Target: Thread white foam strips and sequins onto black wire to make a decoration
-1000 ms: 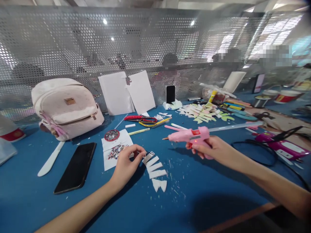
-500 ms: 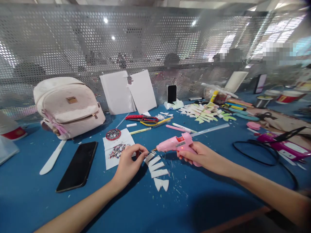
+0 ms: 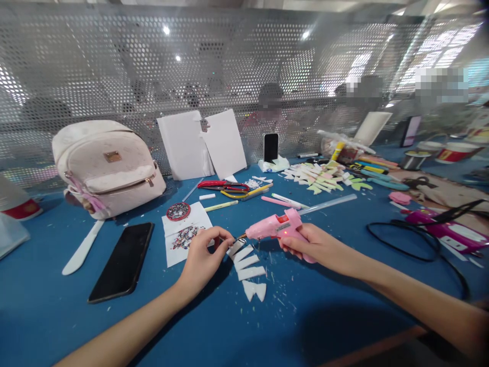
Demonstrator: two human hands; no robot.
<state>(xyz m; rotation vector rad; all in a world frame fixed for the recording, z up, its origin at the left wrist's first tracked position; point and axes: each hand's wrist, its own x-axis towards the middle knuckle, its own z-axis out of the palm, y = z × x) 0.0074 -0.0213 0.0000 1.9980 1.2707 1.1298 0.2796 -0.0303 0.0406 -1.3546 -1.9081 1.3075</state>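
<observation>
My right hand (image 3: 305, 243) is closed around the handle of a pink glue gun (image 3: 273, 227), its nozzle pointing left. A long clear glue stick (image 3: 330, 204) sticks out of the gun's back. My left hand (image 3: 208, 252) pinches a small, thin dark piece (image 3: 240, 240) at the nozzle tip; its kind is too small to make out. Just below the fingertips, several white strips (image 3: 250, 273) lie in a fanned row, with a white bow-shaped piece (image 3: 254, 291) at the near end.
Beside my left hand, a paper sheet (image 3: 168, 256) bears loose gems and a round red-rimmed box (image 3: 178, 211). Further left are a black phone (image 3: 121, 262), a white knife (image 3: 84, 250) and a backpack (image 3: 110, 168). Red-handled scissors (image 3: 214, 185) lie behind; a black cable (image 3: 401, 251) curls at right.
The glue stick's rear end sits slightly closer to the gun. Both hands keep nearly the same place, the dark piece still at the nozzle.
</observation>
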